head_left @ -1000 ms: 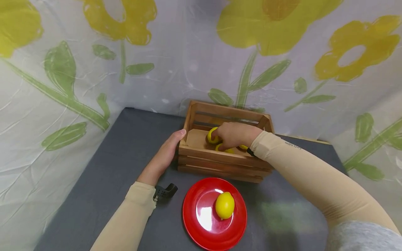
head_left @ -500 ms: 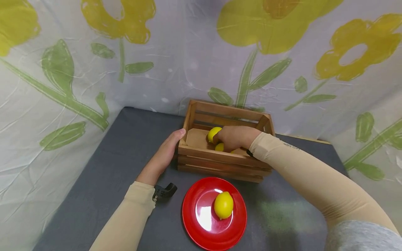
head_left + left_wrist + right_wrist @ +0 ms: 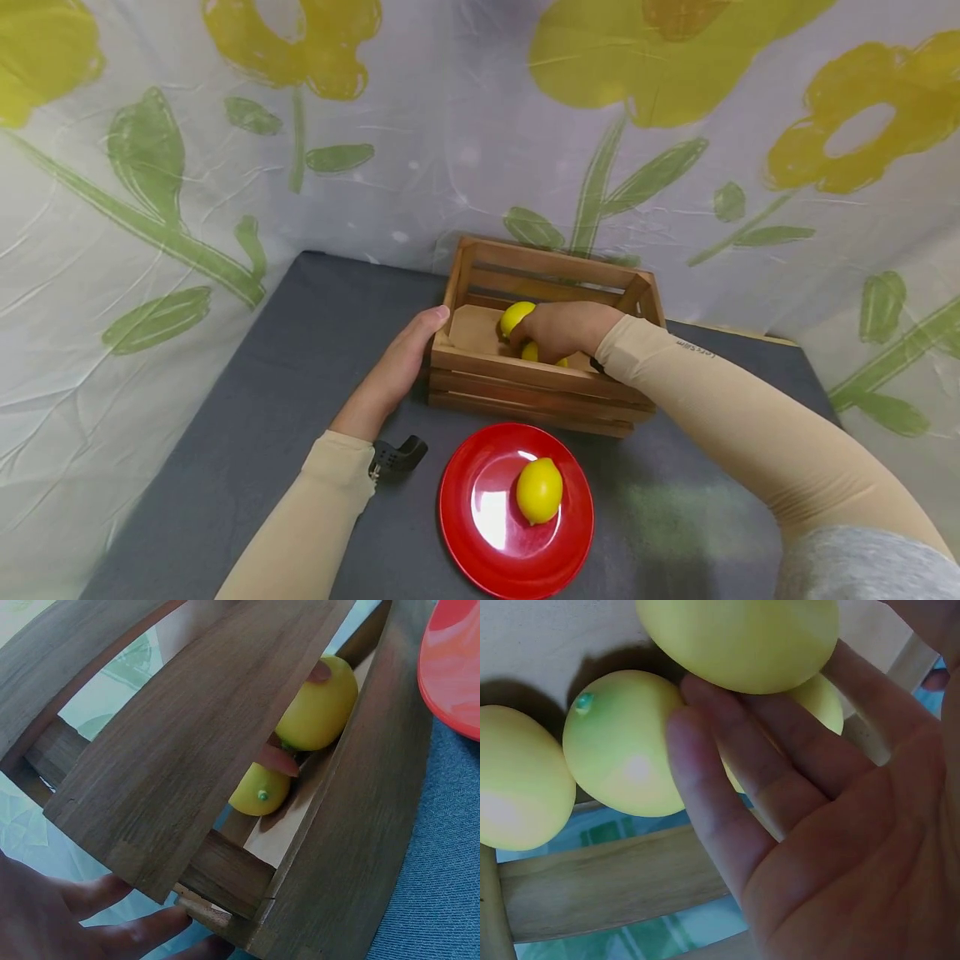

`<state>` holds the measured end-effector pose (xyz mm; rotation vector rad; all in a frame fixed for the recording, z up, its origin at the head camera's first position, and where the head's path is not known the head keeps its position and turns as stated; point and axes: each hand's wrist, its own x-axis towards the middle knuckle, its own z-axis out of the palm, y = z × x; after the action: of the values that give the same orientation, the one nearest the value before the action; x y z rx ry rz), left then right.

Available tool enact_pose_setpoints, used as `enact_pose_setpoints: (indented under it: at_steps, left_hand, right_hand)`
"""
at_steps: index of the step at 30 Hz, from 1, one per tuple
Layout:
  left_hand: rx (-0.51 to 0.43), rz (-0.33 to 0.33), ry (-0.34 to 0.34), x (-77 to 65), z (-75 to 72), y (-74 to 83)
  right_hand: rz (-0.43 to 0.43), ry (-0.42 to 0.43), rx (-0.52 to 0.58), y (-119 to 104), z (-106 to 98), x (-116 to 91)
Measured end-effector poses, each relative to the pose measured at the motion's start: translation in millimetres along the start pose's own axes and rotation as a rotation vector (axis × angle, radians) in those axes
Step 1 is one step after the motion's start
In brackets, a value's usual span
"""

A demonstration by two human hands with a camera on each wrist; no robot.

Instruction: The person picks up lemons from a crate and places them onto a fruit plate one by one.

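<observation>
My right hand reaches into a slatted wooden crate. It pinches a yellow lemon, with fingertips under one side and the thumb mostly hidden. Beside that hand, other lemons lie on the crate floor, one showing past the fingers and another near the crate wall. At the crate's left end rests my left hand, its thumb along the top corner. The left wrist view shows its fingers extended against the outer end. One more lemon lies on a red plate before the crate.
The crate and plate stand on a dark grey tabletop. Close behind them hangs a pale curtain printed with yellow flowers. A black wrist mount juts from the left wrist, left of the plate.
Inside the crate, my right hand has drawn its fingers closer around the nearer lemon. My left hand keeps its place at the crate's end, and the plate's lemon stays put.
</observation>
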<state>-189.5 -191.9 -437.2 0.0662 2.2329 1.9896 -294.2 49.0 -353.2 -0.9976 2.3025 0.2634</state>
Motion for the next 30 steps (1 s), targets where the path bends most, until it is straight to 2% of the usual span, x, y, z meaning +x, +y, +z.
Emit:
enact_pose_setpoints:
  at_steps: [16, 23, 27, 30]
  left_hand:
    - [0.014, -0.001, -0.006, 0.7, 0.8, -1.1]
    - [0.011, -0.004, -0.008, -0.5, 0.7, 0.5]
    - [0.004, -0.011, -0.003, -1.3, 0.5, 2.4]
    - [0.012, -0.008, -0.005, -1.3, 0.2, 2.7]
  right_hand:
    - [0.015, -0.012, -0.003, 2, 1, -4]
    - [0.063, 0.007, 0.083, 3, -3, -16]
    - [0.094, 0.036, 0.110, 3, -10, -25]
    - [0.086, 0.072, 0.098, 4, -15, -32]
